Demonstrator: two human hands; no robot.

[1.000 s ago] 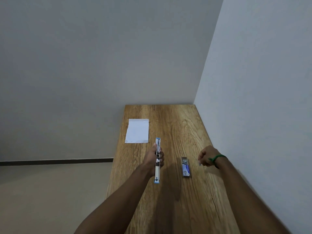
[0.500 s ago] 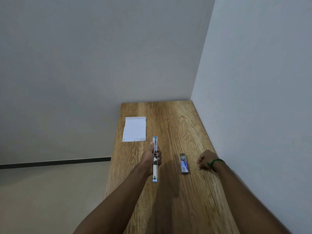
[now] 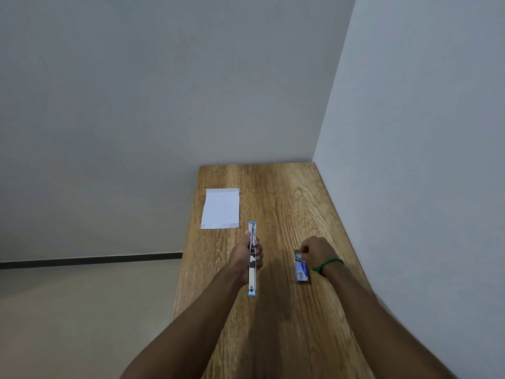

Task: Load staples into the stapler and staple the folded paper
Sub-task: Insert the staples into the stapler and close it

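Long wooden table (image 3: 287, 203) pushed into a corner, far end against a grey wall (image 3: 164, 77) and one long side against a paler wall (image 3: 423, 160). Stapler (image 3: 252, 258) swung fully open into one straight strip, blue at both tips, lying lengthwise along the table near its middle line. Left hand (image 3: 246, 259) wrapped around the stapler's middle, fingers curled closed over it, so the hinge part hidden under the knuckles; whether resting on the wood or lifted just off it, cannot tell. Folded paper (image 3: 220, 208), white, flat on the table beyond the stapler and toward the table's open edge, near the stapler's far tip but apart from it. Staple box (image 3: 301, 266), small, blue and white, on the wood on the stapler's other side, toward the pale wall, parallel to the stapler and well apart from it. Right hand (image 3: 317, 250) bunched into a loose fist right at the far end of the staple box, fingertips pinched together there and covering part of that end; too small to tell whether anything is held between them. Green band (image 3: 326, 263) around the right wrist. Both forearms reaching in from the near end of the table, casting a soft shadow on the wood beside the stapler. Beige floor (image 3: 82, 310) and dark skirting line (image 3: 90, 260) past the table's open edge.
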